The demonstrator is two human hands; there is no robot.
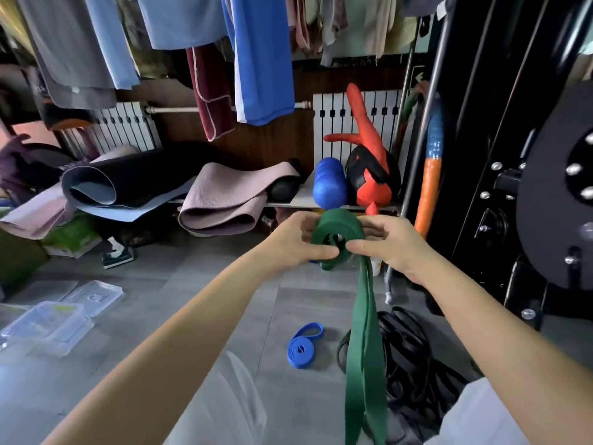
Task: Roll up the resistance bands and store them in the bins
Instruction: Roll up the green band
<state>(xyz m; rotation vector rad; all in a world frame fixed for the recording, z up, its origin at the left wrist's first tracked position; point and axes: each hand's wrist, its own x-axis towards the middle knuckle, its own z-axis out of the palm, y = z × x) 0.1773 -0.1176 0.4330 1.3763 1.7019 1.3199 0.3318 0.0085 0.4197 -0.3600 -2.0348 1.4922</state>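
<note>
At far left we see clear, hard plastic bins (pixel 48 329) on the grey tiled floor (pixel 192 284). Behind them, soft ribbed mats (pixel 221 200) sag in loose rolls on a low shelf. Mid-frame the left hand (pixel 295 242) pinches the green band (pixel 340 224), thumb on the near face of its coil, fingers curled behind. The band is flat, matte rubber, wound into a thick round coil held in the air between both hands. Its doubled tail hangs straight down and cuts across our view of the floor. Lower down, a small blue band (pixel 303 346) lies coiled on the tiles. The right hand (pixel 394 245) grips the coil's other side, its thumb tip close to the left thumb. Tangled black bands (pixel 407 348) lie partly behind the tail, near a glossy black machine (pixel 545 187)
</note>
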